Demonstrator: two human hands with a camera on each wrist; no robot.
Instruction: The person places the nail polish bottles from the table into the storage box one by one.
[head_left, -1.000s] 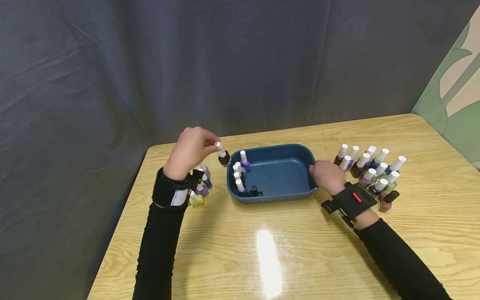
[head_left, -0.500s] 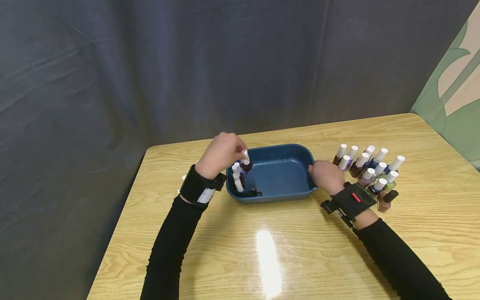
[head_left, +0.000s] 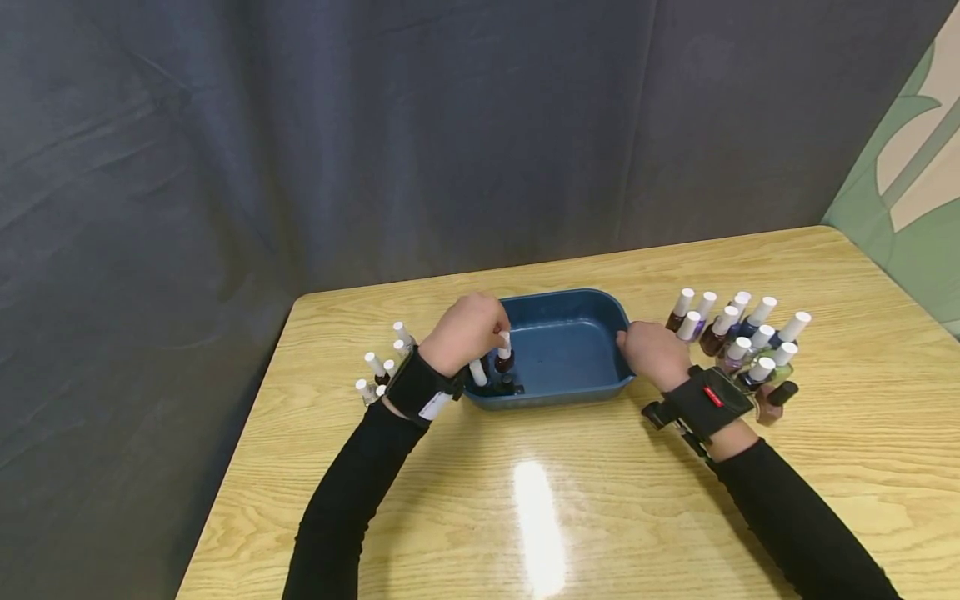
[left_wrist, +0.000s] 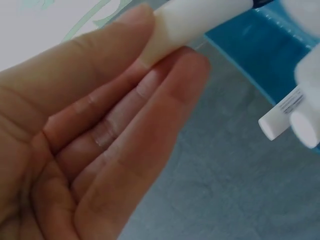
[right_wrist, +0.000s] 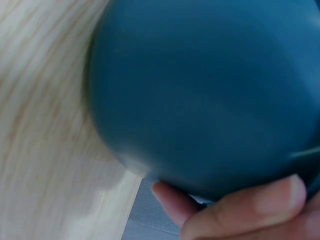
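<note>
your left hand [head_left: 465,333] has come across from the cluster at the table's left edge and now sits low inside the blue tub [head_left: 577,304], over its left end. a second ago it was up beside the tub with the dark red nail polish bottle [head_left: 505,358] lifted clear; half a second ago it was just crossing the rim. now that bottle is down near the tub floor, upright, your fingers [left_wrist: 150,75] pinching its white cap [left_wrist: 200,17], as the left wrist view shows. whether the base has touched down, i can't tell.

it's landing just beside the bottles already in the tub [head_left: 480,375], which stand along the left wall. so, as i read it, this is one more bottle nearly placed, with the grip not yet let go.

with your arm moved in, the left cluster of bottles [head_left: 382,367] is back in view near the table's [head_left: 525,500] corner, a handful left there.

your right hand [head_left: 654,350] hasn't budged: it holds the tub's right end, thumb [right_wrist: 250,207] pressed on the outer wall, the other fingers hidden over the rim. the right cluster of bottles [head_left: 738,337] behind it stands as it did, untouched.
</note>
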